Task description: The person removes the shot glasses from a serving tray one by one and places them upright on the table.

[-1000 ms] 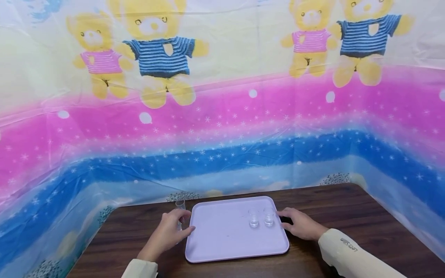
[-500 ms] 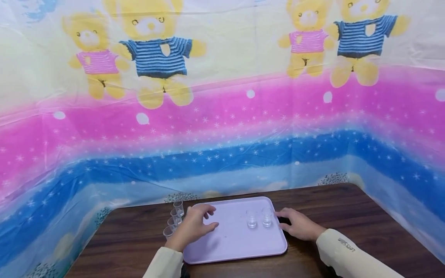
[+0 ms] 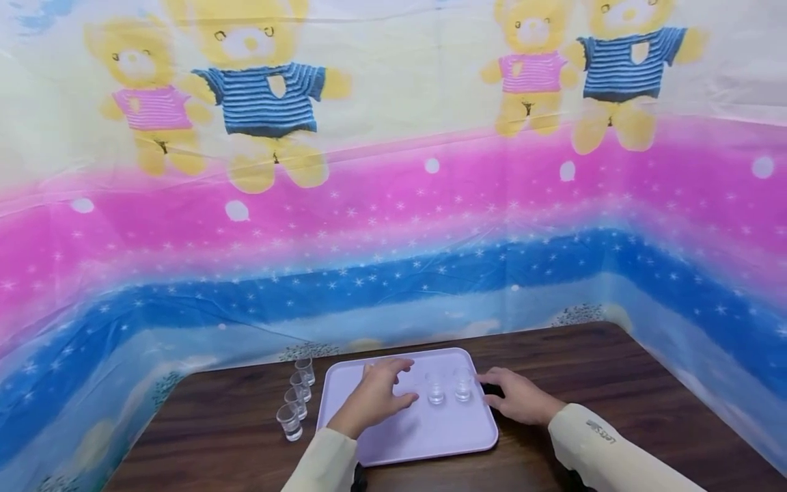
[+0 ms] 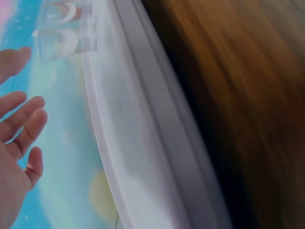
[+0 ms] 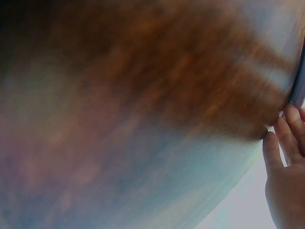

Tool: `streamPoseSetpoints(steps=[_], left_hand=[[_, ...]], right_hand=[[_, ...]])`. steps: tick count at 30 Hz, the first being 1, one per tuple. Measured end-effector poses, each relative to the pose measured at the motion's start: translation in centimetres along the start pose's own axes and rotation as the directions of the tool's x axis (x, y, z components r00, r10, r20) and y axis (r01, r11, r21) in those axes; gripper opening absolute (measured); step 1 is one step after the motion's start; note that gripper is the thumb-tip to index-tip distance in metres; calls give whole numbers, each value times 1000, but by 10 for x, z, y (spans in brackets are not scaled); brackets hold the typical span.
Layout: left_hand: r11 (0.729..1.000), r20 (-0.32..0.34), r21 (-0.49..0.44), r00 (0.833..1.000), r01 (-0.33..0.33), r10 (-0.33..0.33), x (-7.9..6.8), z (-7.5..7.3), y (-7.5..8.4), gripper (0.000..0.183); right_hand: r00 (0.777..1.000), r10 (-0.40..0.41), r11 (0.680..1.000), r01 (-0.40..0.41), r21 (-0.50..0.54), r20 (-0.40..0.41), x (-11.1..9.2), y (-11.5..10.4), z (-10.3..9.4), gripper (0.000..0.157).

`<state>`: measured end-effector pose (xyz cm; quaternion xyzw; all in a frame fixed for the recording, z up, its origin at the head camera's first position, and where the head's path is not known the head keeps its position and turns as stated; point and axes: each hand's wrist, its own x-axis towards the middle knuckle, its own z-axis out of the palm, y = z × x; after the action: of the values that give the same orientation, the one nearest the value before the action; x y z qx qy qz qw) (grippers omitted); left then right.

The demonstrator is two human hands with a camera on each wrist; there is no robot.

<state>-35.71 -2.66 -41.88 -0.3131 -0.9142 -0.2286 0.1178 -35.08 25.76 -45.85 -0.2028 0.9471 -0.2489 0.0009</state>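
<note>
A pale purple tray (image 3: 399, 441) lies on the table. Two small clear shot glasses, a left one (image 3: 436, 391) and a right one (image 3: 462, 388), stand on its right half. My left hand (image 3: 378, 395) hovers over the tray, left of these glasses, with thumb and fingers spread and nothing between them. In the left wrist view that hand (image 4: 19, 133) shows loose fingers, apart from the glasses (image 4: 66, 43). My right hand (image 3: 519, 396) is at the tray's right edge. The right wrist view has its fingers (image 5: 272, 152) fairly straight, against the rim.
On the dark wooden table (image 3: 209, 430), several more clear shot glasses (image 3: 290, 421) stand in a row left of the tray. A printed bear curtain (image 3: 393, 205) hangs behind the table and along its sides.
My left hand has moved right, from the row of glasses at the tray's left edge to above the tray, uncovering that row. The right hand stays at the right edge. The view has shifted slightly.
</note>
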Motion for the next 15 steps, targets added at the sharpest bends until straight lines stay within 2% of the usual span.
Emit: streamPoseSetpoints(steps=[8, 15], left_hand=[[1000, 17, -7, 1000, 1, -1, 18, 14, 9, 52], [1000, 44, -12, 999, 4, -3, 26, 24, 16, 41]], right_hand=[[999, -32, 999, 32, 7, 6, 1, 0, 2, 42], [1000, -16, 1000, 16, -1, 14, 0, 2, 0, 42]])
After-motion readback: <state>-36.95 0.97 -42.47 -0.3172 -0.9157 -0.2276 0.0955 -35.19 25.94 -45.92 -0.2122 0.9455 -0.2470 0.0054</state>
